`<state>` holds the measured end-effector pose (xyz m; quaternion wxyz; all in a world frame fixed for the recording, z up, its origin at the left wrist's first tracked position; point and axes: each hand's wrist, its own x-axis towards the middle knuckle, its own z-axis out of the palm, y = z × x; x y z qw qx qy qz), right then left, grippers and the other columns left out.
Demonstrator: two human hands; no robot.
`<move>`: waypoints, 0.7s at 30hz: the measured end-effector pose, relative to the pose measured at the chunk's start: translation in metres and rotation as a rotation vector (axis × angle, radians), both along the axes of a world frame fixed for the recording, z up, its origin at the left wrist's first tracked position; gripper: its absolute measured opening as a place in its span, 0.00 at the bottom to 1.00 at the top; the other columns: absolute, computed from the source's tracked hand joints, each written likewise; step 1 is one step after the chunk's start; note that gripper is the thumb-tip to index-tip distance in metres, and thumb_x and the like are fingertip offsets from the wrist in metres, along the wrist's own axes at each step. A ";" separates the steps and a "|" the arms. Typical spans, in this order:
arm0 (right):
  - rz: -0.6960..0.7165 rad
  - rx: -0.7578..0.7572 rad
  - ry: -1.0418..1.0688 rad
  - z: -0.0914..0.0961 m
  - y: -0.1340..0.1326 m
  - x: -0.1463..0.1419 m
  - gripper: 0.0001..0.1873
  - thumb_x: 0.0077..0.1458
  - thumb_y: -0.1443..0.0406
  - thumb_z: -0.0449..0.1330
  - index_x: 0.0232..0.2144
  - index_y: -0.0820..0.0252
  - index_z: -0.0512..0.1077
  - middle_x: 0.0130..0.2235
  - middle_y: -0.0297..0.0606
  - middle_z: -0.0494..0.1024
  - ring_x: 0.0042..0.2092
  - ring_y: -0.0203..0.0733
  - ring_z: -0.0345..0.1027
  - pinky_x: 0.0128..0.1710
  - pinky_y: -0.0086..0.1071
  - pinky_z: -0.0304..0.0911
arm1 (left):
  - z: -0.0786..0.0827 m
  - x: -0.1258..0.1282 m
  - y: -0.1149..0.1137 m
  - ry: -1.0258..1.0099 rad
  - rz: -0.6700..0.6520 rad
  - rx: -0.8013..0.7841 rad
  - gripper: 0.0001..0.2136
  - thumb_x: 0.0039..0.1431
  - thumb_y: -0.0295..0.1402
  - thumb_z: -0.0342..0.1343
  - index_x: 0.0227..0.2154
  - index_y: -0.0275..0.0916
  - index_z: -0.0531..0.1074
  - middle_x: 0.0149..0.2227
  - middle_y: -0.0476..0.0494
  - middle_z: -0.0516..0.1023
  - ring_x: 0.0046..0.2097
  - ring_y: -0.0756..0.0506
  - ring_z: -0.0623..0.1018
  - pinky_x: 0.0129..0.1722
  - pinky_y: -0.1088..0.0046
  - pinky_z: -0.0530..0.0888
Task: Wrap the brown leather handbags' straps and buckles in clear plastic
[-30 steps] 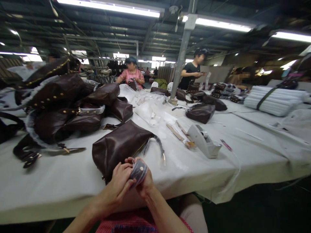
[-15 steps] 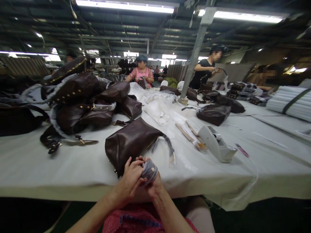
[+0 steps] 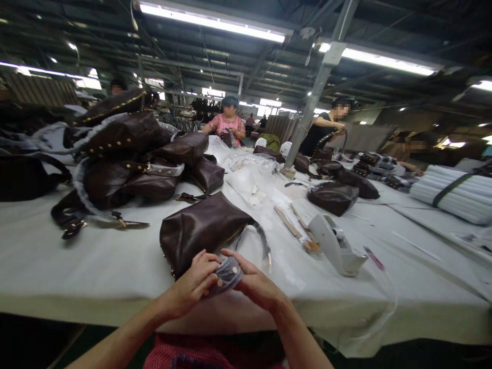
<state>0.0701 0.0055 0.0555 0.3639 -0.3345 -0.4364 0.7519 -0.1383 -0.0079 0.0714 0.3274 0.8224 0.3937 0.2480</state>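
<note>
Now the right hand [image 3: 253,279] lies along the right edge of the film-wrapped studded strap [image 3: 229,274], opened from the cupped hold of half a second ago; whether it grasps firmly, cannot tell. Left hand [image 3: 196,279] grasps the strap's left side. Two studs show, previously one. Strap is just nearside of the brown bag [image 3: 205,225], over the table [image 3: 126,271]. Judged: a re-grip, handling of the strap unfinished.

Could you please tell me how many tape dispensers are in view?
1: the pale tape dispenser on the table, right of the nearest brown bag. The bag pile may hide others.
</note>
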 end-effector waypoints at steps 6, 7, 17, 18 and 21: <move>-0.456 0.142 -0.346 0.005 0.055 0.072 0.17 0.43 0.70 0.63 0.39 0.58 0.75 0.44 0.38 0.77 0.41 0.39 0.72 0.36 0.29 0.66 | -0.002 -0.001 0.006 -0.144 0.068 -0.127 0.15 0.64 0.39 0.41 0.33 0.38 0.70 0.40 0.42 0.69 0.47 0.42 0.68 0.51 0.65 0.67; -0.582 0.114 -0.413 0.001 0.067 0.082 0.14 0.44 0.70 0.62 0.37 0.59 0.74 0.40 0.36 0.77 0.36 0.36 0.71 0.31 0.26 0.64 | -0.002 -0.001 0.007 -0.183 0.088 -0.164 0.15 0.64 0.40 0.42 0.33 0.38 0.70 0.38 0.43 0.69 0.44 0.44 0.69 0.48 0.68 0.69; -0.383 -0.151 -0.422 -0.027 0.119 0.082 0.07 0.45 0.71 0.63 0.24 0.63 0.66 0.19 0.27 0.66 0.16 0.24 0.54 0.14 0.17 0.39 | 0.006 0.002 0.019 -0.398 0.186 -0.462 0.17 0.59 0.48 0.48 0.34 0.38 0.66 0.29 0.50 0.65 0.23 0.54 0.62 0.14 0.84 0.57; -0.352 -0.176 -0.397 -0.027 0.118 0.082 0.08 0.46 0.71 0.63 0.23 0.63 0.65 0.19 0.27 0.65 0.16 0.23 0.52 0.14 0.17 0.38 | 0.006 0.003 0.019 -0.386 0.195 -0.465 0.17 0.58 0.48 0.49 0.34 0.38 0.66 0.28 0.51 0.64 0.22 0.54 0.62 0.13 0.84 0.55; -0.272 -0.245 -0.319 -0.029 0.111 0.084 0.12 0.46 0.70 0.65 0.21 0.62 0.63 0.17 0.23 0.60 0.15 0.22 0.46 0.13 0.16 0.35 | 0.007 0.006 0.021 -0.350 0.226 -0.491 0.16 0.58 0.48 0.48 0.34 0.38 0.65 0.25 0.54 0.61 0.19 0.55 0.59 0.12 0.84 0.53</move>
